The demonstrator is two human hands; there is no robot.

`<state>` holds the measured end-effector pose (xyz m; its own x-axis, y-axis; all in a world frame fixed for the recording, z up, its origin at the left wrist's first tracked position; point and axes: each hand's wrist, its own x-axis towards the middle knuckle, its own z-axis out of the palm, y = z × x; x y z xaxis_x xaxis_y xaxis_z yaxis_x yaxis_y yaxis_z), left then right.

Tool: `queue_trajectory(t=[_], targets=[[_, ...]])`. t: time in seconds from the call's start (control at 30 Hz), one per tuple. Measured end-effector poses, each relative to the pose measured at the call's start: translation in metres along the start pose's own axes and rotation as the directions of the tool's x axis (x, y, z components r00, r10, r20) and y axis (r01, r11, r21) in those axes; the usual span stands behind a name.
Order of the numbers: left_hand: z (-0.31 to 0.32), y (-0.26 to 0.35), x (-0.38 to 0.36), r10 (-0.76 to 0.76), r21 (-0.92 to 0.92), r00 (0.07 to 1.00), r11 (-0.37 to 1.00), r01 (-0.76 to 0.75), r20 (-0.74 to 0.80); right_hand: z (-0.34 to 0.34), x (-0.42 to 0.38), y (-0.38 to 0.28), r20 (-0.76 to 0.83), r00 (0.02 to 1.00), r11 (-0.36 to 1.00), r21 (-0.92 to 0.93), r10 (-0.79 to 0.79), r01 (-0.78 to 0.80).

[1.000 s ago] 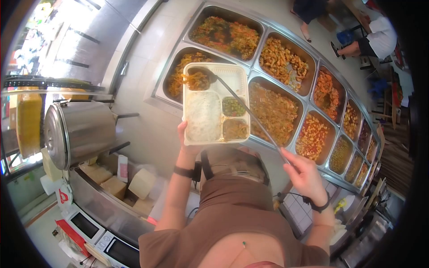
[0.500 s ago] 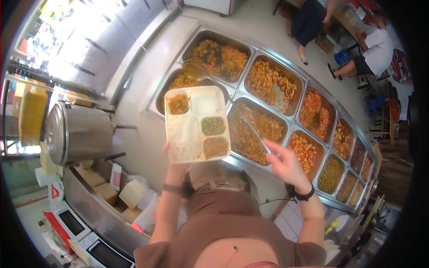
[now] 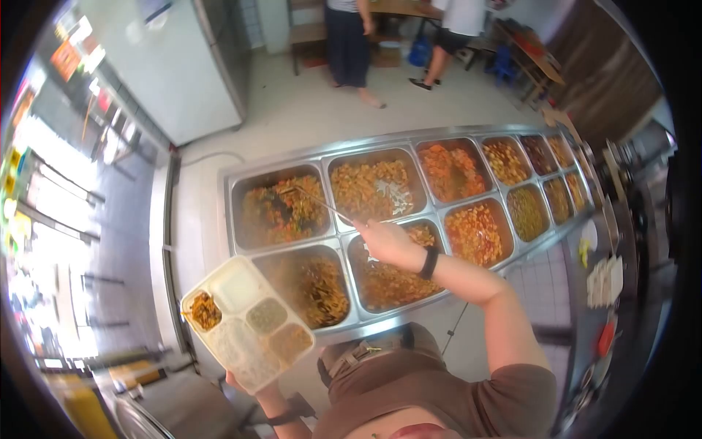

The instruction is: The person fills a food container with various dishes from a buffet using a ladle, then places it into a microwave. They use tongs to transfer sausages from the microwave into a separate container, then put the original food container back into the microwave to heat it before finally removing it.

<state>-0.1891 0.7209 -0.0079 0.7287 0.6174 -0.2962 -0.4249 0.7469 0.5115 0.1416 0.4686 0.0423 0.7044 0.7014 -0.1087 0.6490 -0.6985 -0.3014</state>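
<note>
My left hand (image 3: 247, 388) grips a cream compartment food tray (image 3: 238, 290) from below, tilted beside the front-left pan. White rice (image 3: 245, 351) fills its large section. Orange-brown food (image 3: 205, 312), chopped green food (image 3: 268, 317) and a brown dish (image 3: 289, 342) lie in smaller sections; one upper section is bare. My right hand (image 3: 393, 245) is closed round the thin handle of a metal serving spoon (image 3: 329, 207). The spoon reaches over the back-left pan (image 3: 241, 233), its far end at the mixed vegetables (image 3: 303, 212). The spoon's bowl is hard to make out.
Two rows of metal pans run right along the steel counter (image 3: 395, 322), holding several cooked dishes, including a red-orange one (image 3: 479, 234). Two people stand beyond it, one in a dark skirt (image 3: 347, 47), one in shorts (image 3: 459, 40). A tall refrigerator (image 3: 172, 66) stands far left.
The view has turned. My right hand with the spoon has moved from the front-row pan to the back-left vegetable pan. My left hand has shifted the tray left, and it now tilts.
</note>
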Motion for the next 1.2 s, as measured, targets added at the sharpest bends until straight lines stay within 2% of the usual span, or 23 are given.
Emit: queue_trajectory(t=[0.03,0.07,0.1,0.13,0.17,0.3,0.33,0.37,0.43,0.47,0.53,0.57,0.6,0.7,0.73,0.83,0.9,0.97,1.03,1.1,1.13,1.17,1.2], targets=[[-0.01,0.014,0.012,0.15,0.547,0.988,0.826,-0.138,0.022,0.006,0.002,-0.008,-0.023,0.999,0.999,-0.002,0.039,-0.039],[-0.021,0.03,0.022,0.271,0.904,0.953,0.36,-0.229,0.134,0.021,-0.003,-0.018,-0.031,0.998,0.998,-0.033,0.059,-0.06],[-0.001,0.041,0.035,0.25,0.901,0.957,0.363,-0.236,0.15,0.03,-0.004,-0.027,-0.037,0.997,0.995,-0.071,0.069,-0.071],[0.037,0.053,0.045,0.092,0.571,0.993,0.813,-0.115,0.069,0.03,-0.005,-0.039,-0.02,0.995,0.993,-0.058,0.098,-0.099],[0.056,0.06,0.054,-0.095,0.065,0.993,0.994,0.09,0.073,0.031,-0.008,-0.05,0.0,0.993,0.991,-0.05,0.122,-0.122],[0.016,0.091,0.088,-0.113,0.145,0.988,0.985,0.096,0.108,0.031,-0.022,-0.073,0.139,0.978,0.979,0.111,0.155,-0.171],[0.017,0.092,0.09,-0.118,0.097,0.985,0.99,0.106,0.125,0.024,-0.019,-0.086,0.222,0.939,0.952,0.102,0.262,-0.29],[0.02,0.093,0.095,-0.122,0.05,0.982,0.992,0.116,0.143,0.02,-0.018,-0.084,0.223,0.937,0.95,0.099,0.27,-0.297],[0.022,0.096,0.11,-0.128,0.079,0.981,0.99,0.118,0.145,0.006,-0.016,-0.071,0.099,0.985,0.904,0.394,0.141,-0.169],[0.018,0.098,0.112,-0.119,0.111,0.983,0.988,0.104,0.137,0.003,-0.015,-0.074,0.069,0.97,0.888,0.391,0.234,-0.242],[0.005,0.101,0.115,-0.018,0.308,0.996,0.951,-0.01,0.087,-0.011,-0.006,-0.079,0.072,0.95,0.906,0.287,0.304,-0.311],[-0.021,0.104,0.121,-0.031,0.21,0.998,0.978,0.02,0.05,0.0,-0.005,-0.067,0.003,0.964,0.927,0.272,0.267,-0.258],[-0.043,0.108,0.126,-0.044,0.105,0.999,0.994,0.041,0.024,-0.005,-0.004,-0.068,0.023,0.947,0.922,0.221,0.321,-0.318],[-0.019,0.118,0.124,-0.121,0.027,0.99,0.993,0.119,0.07,-0.019,0.001,-0.073,0.049,0.948,0.943,0.1,0.315,-0.318],[-0.026,0.123,0.123,-0.08,0.092,0.996,0.993,0.076,0.041,-0.018,-0.001,-0.076,0.061,0.949,0.944,0.102,0.31,-0.315],[-0.027,0.131,0.121,-0.098,0.056,0.993,0.994,0.095,0.065,-0.017,-0.003,-0.091,0.019,0.96,0.96,-0.004,0.278,-0.278],[-0.026,0.136,0.118,-0.119,0.044,0.991,0.992,0.116,0.065,-0.018,-0.001,-0.103,0.128,0.919,0.923,-0.154,0.374,-0.354],[-0.032,0.14,0.116,-0.143,0.038,0.987,0.989,0.14,0.068,-0.02,-0.001,-0.105,0.232,0.884,0.914,-0.138,0.405,-0.382],[-0.049,0.142,0.116,-0.011,0.227,0.999,0.974,0.002,0.038,-0.019,-0.002,-0.101,0.328,0.841,0.902,-0.123,0.43,-0.413],[-0.065,0.142,0.116,-0.033,0.206,0.997,0.978,0.019,0.065,-0.01,-0.009,-0.082,0.278,0.918,0.928,0.164,0.282,-0.335],[-0.068,0.143,0.117,-0.056,0.185,0.994,0.982,0.038,0.092,-0.007,-0.006,-0.073,0.256,0.95,0.937,0.248,0.18,-0.245],[-0.069,0.142,0.118,-0.058,0.188,0.994,0.981,0.039,0.097,-0.007,-0.004,-0.069,0.252,0.95,0.936,0.251,0.183,-0.247],[-0.067,0.138,0.117,-0.017,0.404,0.998,0.915,-0.011,0.065,-0.017,0.004,-0.078,0.422,0.853,0.756,0.435,0.308,-0.489]])
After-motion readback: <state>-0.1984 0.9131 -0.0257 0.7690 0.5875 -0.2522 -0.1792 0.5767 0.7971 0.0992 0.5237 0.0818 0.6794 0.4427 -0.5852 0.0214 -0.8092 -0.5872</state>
